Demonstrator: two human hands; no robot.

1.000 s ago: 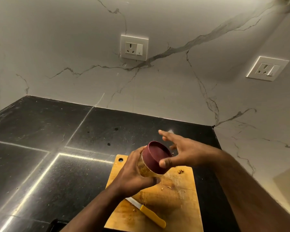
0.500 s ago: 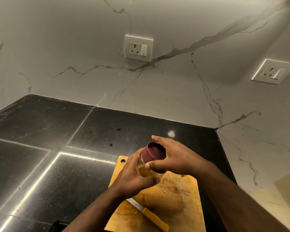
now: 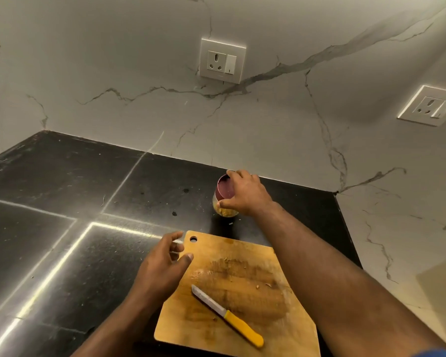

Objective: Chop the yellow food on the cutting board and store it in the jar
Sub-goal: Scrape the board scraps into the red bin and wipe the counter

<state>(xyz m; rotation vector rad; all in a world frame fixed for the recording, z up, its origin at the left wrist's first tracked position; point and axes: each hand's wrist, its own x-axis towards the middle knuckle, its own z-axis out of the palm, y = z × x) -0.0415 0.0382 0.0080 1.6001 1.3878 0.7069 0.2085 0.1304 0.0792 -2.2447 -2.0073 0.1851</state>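
A small glass jar (image 3: 223,211) with yellow chopped food inside and a dark red lid (image 3: 224,189) stands on the black counter beyond the board. My right hand (image 3: 245,193) grips the jar from above, fingers curled round the lid. My left hand (image 3: 162,264) hovers over the left edge of the wooden cutting board (image 3: 245,328), fingers loosely spread and holding nothing. On the board lies a knife with a yellow handle (image 3: 227,315), beside a wet stain and a few yellow crumbs.
The black stone counter (image 3: 62,228) meets a white marble wall at the back and right. Two wall sockets (image 3: 222,61) (image 3: 433,105) sit above it. Small crumbs are scattered on the counter near the jar.
The jar has gone from both hands above the board to the counter behind it, held by my right hand alone. My left hand has let go and drawn back to the board's edge.
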